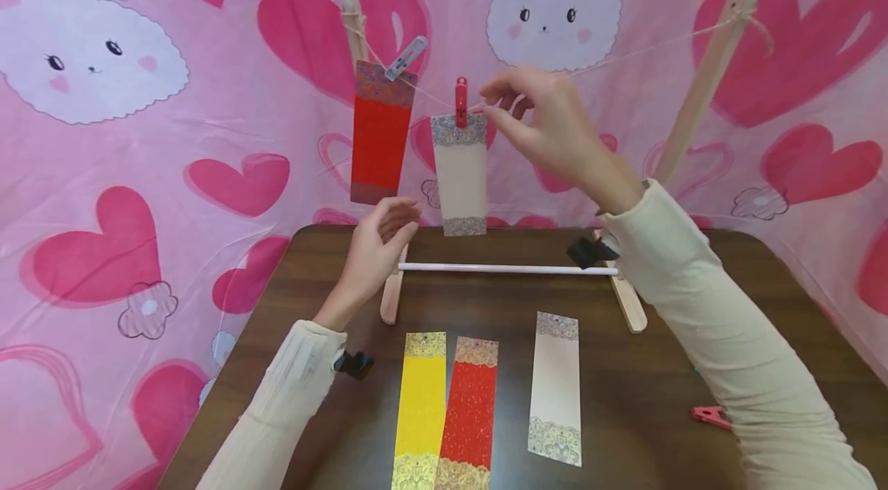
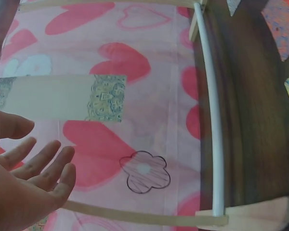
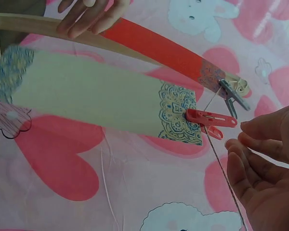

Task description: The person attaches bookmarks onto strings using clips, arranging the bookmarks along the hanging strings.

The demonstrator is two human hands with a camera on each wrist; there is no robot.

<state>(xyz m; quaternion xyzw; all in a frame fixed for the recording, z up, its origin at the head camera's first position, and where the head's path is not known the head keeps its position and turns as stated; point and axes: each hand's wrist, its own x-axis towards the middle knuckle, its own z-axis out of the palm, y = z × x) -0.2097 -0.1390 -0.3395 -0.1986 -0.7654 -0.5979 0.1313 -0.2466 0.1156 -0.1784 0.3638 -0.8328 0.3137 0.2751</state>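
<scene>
A white card with patterned ends [image 1: 460,174] hangs from a string, held by a red clothespin [image 1: 461,101]. Just right of that clothespin is my right hand [image 1: 548,120]; the right wrist view shows its loosely bent fingers [image 3: 260,159] apart from the clothespin, holding nothing. To the left, a red card [image 1: 380,139] hangs tilted under a grey clothespin [image 1: 405,58]. My left hand [image 1: 378,247] hovers below the red card and left of the white one. In the left wrist view its fingers [image 2: 50,161] are spread and relaxed, with nothing in them.
Wooden posts [image 1: 708,82] hold up the string, with a white rod [image 1: 506,269] joining them low down. On the brown table [image 1: 333,274] lie a yellow card [image 1: 421,405], another red card [image 1: 469,405], another white card [image 1: 555,382] and a red clothespin by my right sleeve.
</scene>
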